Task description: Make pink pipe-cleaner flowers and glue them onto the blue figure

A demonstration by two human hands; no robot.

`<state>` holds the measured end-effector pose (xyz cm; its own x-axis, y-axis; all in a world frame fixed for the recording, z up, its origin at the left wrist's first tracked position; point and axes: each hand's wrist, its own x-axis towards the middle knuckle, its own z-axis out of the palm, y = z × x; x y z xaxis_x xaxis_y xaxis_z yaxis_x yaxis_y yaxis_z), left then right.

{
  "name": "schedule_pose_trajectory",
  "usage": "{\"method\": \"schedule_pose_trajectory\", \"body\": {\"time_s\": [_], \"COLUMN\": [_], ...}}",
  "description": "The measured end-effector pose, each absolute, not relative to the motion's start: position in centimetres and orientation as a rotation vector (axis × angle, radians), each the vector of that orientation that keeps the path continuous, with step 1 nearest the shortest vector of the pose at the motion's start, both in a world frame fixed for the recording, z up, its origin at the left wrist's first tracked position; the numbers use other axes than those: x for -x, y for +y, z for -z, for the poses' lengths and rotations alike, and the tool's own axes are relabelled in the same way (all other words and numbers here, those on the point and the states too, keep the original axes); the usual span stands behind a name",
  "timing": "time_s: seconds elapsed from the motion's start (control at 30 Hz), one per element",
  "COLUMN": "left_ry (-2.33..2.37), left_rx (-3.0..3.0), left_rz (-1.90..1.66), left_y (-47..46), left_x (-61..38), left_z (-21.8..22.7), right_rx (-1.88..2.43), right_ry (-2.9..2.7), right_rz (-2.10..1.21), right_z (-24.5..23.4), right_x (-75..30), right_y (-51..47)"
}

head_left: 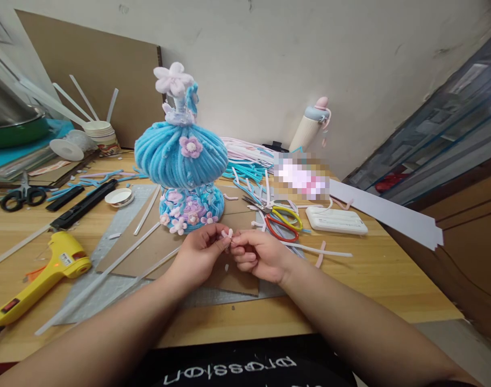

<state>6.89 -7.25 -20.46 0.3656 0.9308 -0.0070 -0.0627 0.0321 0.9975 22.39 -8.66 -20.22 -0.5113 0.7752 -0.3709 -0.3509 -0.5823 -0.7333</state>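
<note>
Between the fingertips of both hands is a short pale pink-white piece of pipe cleaner [228, 234], bent into a small shape. My left hand [200, 252] pinches it from the left, and my right hand [259, 252] pinches it from the right with the other fingers curled. Just behind them stands a lamp-shaped craft [180, 156] of blue pipe cleaners, with a big pale flower on top and small pink and purple flowers round its base. Scissors [283, 221] with red and yellow handles lie right of my right hand, among pipe cleaner offcuts.
A yellow glue gun [63, 258] lies at the left, near black-handled scissors [23, 194] and a black cutter [86, 204]. Clear glue sticks cross the cardboard [237, 277]. Bundled pipe cleaners [249, 153], a bottle [310, 126] and a white power bank [336, 220] are at the right.
</note>
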Motion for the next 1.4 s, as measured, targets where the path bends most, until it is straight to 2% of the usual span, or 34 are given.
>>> {"method": "schedule_pose_trajectory", "body": {"time_s": [0.1,0.3,0.57,0.63,0.87,0.97,1.03,1.17,1.27,1.4], "left_ry": [0.858,0.833,0.92,0.944,0.855,0.862,0.863,0.837,0.778,0.691], "left_rx": [-1.239,-1.059,-1.218,-1.281,-1.195,-1.195,-1.211,-1.225,-1.147,-0.929], "left_rz": [-0.929,-0.826,-0.877,-0.877,-0.94,-0.914,-0.821,-0.638,-0.599,-0.567], "left_y": [-7.0,-7.0,-7.0,-7.0,-7.2,-7.0,-6.8,-6.5,-6.5,-6.5], "left_x": [-6.8,-6.6,-6.6,-6.5,-6.7,-6.5,-6.2,-5.5,-5.4,-5.4], "left_z": [20.5,20.4,20.3,20.4,20.5,20.2,20.0,19.8,19.7,19.7], "right_rx": [0.872,1.16,1.262,1.269,0.961,0.937,1.075,1.124,0.996,0.957], "right_ry": [-0.782,-1.357,-1.689,-1.656,-0.842,-0.815,-1.09,-1.768,-2.093,-2.192], "right_rz": [-2.118,-1.348,-0.896,-0.945,-1.951,-2.114,-1.839,-0.974,-0.695,-0.458], "right_z": [20.2,20.2,20.6,20.4,19.9,19.9,19.9,19.4,19.0,19.1], "right_x": [-22.4,-22.1,-22.2,-22.1,-21.7,-22.1,-22.6,-23.8,-24.2,-24.2], "right_y": [-8.6,-9.3,-9.8,-9.8,-9.3,-9.1,-9.1,-9.4,-9.5,-9.7]}}
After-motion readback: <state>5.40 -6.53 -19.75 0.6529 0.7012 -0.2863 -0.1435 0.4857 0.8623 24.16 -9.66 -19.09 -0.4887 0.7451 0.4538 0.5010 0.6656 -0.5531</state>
